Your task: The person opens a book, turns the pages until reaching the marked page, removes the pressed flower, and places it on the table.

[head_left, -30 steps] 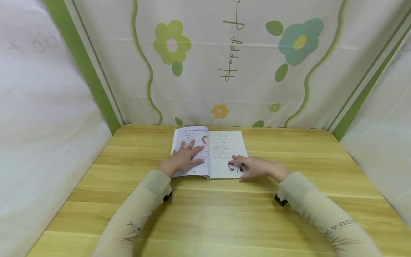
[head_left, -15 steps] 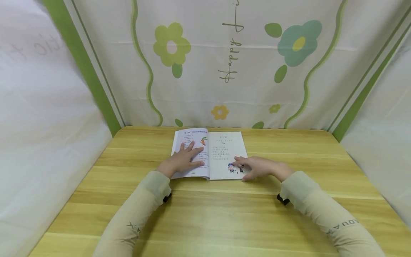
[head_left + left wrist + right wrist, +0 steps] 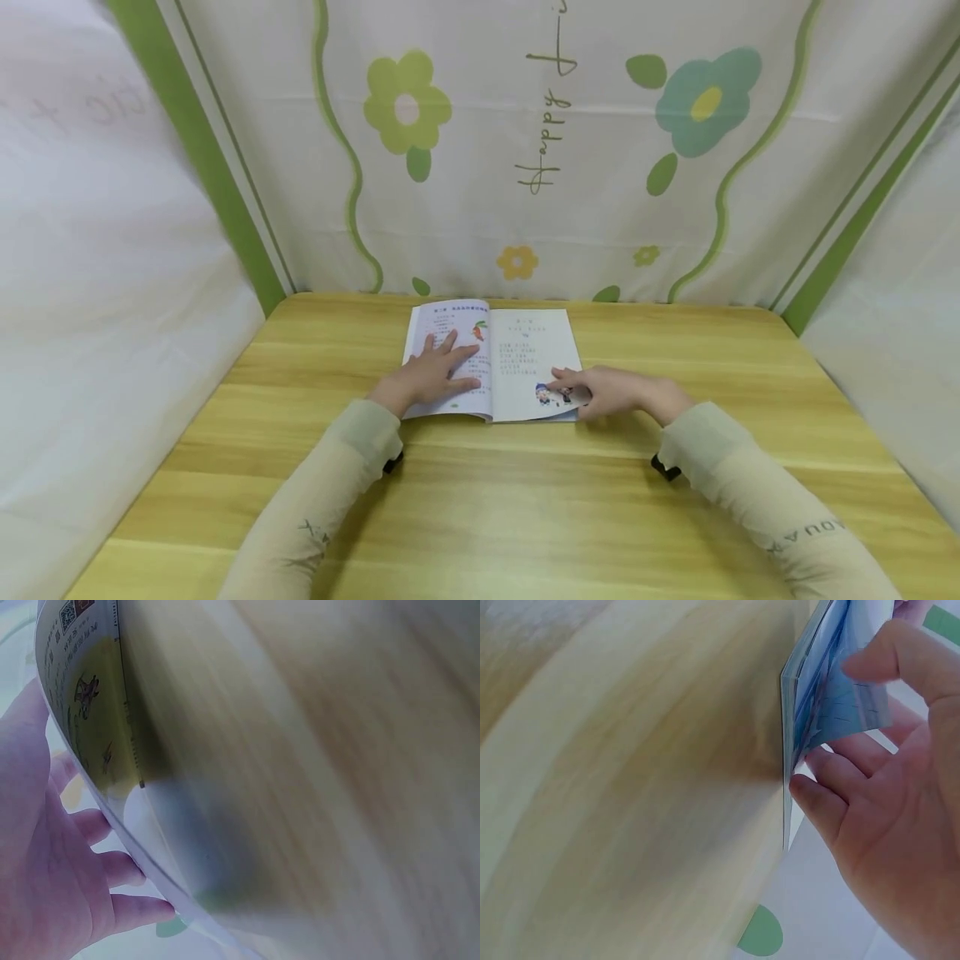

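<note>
An open book [image 3: 516, 400] lies near the table's far edge in the head view, text on both pages. Fingers spread, my left hand [image 3: 427, 375] rests on the left page, which has a carrot-like picture. In the left wrist view this left hand [image 3: 60, 862] lies along a curved page edge [image 3: 161, 874]. My right hand [image 3: 611, 390] pinches the lower outer corner of the right page, beside two small cartoon figures; that corner is lifted. A bluish page [image 3: 847, 712] curls between thumb and fingers of my right hand [image 3: 896, 787] in the right wrist view.
The wooden table [image 3: 480, 517] spreads around the book toward me. White fabric walls stand behind and on both sides; the back wall [image 3: 480, 167] carries flowers and lettering. Dark devices [image 3: 666, 467] sit at both wrists.
The right hand has shifted slightly right and now lifts the page's lower corner, which lay flat before, uncovering paper beneath. My left hand stays on the left page.
</note>
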Available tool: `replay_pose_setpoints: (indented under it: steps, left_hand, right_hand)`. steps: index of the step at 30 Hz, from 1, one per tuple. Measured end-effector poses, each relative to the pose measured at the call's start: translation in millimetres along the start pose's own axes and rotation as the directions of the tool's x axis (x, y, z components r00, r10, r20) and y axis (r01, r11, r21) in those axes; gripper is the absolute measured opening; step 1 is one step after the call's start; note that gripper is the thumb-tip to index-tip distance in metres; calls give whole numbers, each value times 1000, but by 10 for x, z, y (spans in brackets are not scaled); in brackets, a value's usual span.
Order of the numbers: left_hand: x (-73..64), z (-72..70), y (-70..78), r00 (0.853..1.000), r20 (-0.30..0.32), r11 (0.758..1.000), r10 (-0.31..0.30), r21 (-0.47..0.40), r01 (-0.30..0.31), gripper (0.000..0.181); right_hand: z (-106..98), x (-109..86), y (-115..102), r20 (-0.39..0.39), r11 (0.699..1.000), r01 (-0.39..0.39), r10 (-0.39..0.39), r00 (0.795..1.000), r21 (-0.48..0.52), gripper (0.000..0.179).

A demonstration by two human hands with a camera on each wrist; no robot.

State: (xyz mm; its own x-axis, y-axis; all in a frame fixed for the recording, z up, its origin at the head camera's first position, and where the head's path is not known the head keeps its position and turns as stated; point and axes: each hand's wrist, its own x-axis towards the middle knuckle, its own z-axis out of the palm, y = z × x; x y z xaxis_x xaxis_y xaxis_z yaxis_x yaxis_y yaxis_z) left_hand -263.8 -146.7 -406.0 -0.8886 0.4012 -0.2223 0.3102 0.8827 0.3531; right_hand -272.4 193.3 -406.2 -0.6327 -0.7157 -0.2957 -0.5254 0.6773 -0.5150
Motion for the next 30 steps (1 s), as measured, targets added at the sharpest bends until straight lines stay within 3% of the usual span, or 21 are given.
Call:
replay_pose_setpoints:
  steps: [9,18,23,30]
  left_hand:
    - [12,27,-16,1000,-9,1000,5,-11,-5,75]
    - [-1,-6,-22,1000,-3,1000,2,-12,-2,75]
    - [-1,-8,-26,1000,2,1000,3,-21,-3,75]
    - [21,24,-20,1000,5,999,11,-43,-11,75]
  right_hand:
    - [14,1,58,-44,999,37,-36,998,10,68]
    - [-2,17,83,-144,999,46,-49,988,-23,51]
    - [5,20,112,-182,998,55,-55,982,-4,31]
    - [42,27,125,-289,999,32,-22,957,31,33]
